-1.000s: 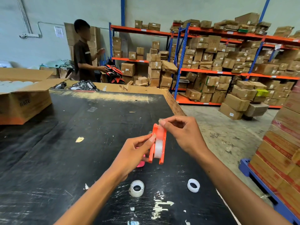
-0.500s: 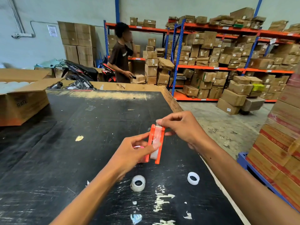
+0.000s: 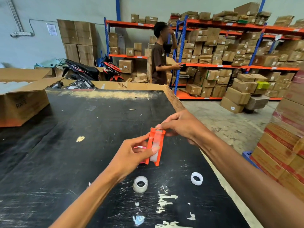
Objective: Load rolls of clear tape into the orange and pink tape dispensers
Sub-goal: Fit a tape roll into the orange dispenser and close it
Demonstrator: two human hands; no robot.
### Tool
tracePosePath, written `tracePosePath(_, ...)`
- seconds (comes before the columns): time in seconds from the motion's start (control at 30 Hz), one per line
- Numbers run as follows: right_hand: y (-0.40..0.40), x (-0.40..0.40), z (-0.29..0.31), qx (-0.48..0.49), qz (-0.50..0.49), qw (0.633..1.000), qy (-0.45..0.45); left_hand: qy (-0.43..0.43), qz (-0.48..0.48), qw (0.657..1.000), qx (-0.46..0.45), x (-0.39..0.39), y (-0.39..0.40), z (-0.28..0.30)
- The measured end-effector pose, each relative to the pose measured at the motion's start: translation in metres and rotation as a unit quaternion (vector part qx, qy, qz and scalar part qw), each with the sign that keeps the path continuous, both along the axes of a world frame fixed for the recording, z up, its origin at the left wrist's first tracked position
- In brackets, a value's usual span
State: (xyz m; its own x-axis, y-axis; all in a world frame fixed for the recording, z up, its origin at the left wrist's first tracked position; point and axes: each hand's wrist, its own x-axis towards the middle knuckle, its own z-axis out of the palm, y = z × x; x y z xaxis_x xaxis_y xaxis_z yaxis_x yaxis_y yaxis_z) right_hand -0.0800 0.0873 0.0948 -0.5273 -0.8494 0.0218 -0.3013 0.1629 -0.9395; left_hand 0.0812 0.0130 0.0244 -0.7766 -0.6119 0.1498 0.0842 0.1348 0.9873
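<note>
Single head-worn wide-angle view, set above and close behind both hands (image 3: 158,140), faces forward and down across the black counter (image 3: 82,145), near edge at frame bottom, with warehouse shelving (image 3: 230,63) beyond in the distance.

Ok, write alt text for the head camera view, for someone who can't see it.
Two bare hands hold an orange tape dispenser above a black table: the left hand grips its body, the right hand pinches its top end. A tape roll and a white ring lie on the table nearer the camera, with warehouse shelves of boxes behind.
</note>
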Motion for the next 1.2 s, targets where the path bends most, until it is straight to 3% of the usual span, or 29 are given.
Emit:
tracePosePath(0.17, -0.002, -0.017, -0.023, -0.026, -0.048, 0.994, -0.096, -0.037, 0.007, 0.988, 0.148, -0.023, -0.003, -0.006)
tracePosePath(0.33, 0.003, -0.032, -0.066, -0.002, -0.057, 0.990, -0.125, -0.082, 0.059, 0.979, 0.177, -0.062, -0.015, -0.020)
tracePosePath(0.53, -0.008, -0.052, -0.103, 0.016, -0.061, 0.991, -0.114, -0.140, 0.150, 0.975, 0.090, -0.111, -0.018, -0.047)
tracePosePath(1.0, -0.026, -0.073, -0.135, 0.096, -0.073, 0.986, -0.119, -0.273, 0.161, 0.940, -0.124, -0.137, -0.034, -0.075)
tracePosePath(1.1, -0.024, -0.074, -0.133, 0.085, -0.101, 0.991, -0.010, -0.282, 0.154, 0.931, -0.172, -0.127, -0.033, -0.064)
tracePosePath(1.2, -0.025, -0.066, -0.117, 0.009, -0.129, 0.985, 0.110, -0.254, 0.189, 0.925, -0.211, -0.105, -0.043, -0.050)
